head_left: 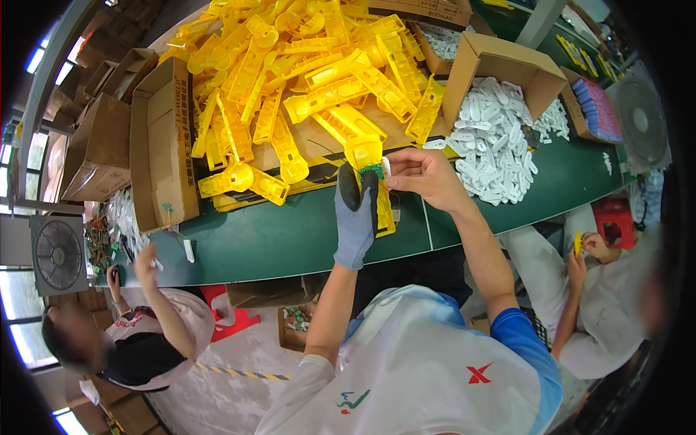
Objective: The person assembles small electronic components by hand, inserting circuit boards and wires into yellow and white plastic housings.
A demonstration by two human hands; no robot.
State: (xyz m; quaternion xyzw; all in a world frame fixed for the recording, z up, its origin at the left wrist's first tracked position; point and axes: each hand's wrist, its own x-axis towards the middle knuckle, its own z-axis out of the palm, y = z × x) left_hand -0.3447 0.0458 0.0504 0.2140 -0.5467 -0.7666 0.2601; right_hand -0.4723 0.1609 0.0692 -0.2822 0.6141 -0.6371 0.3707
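Observation:
My left hand [355,214], in a grey-blue glove with dark fingertips, is closed round a yellow plastic housing [364,151] held over the near side of the green table. A small green circuit board [372,172] shows at the housing, by the gloved fingertips. My bare right hand [428,176] pinches a small white plastic piece [386,168] against the housing's right side, beside the board. Behind my hands rises a big heap of similar yellow housings [312,65]. To the right of my right hand lies a pile of white plastic pieces [493,138], spilling from a tipped carton.
Cardboard boxes [163,145] stand at the left, near loose wired boards [98,243]. A carton of pink and blue packs [598,109] sits at the right beside a fan [641,123]. Co-workers sit at both sides; the right one holds a small yellow part [578,243].

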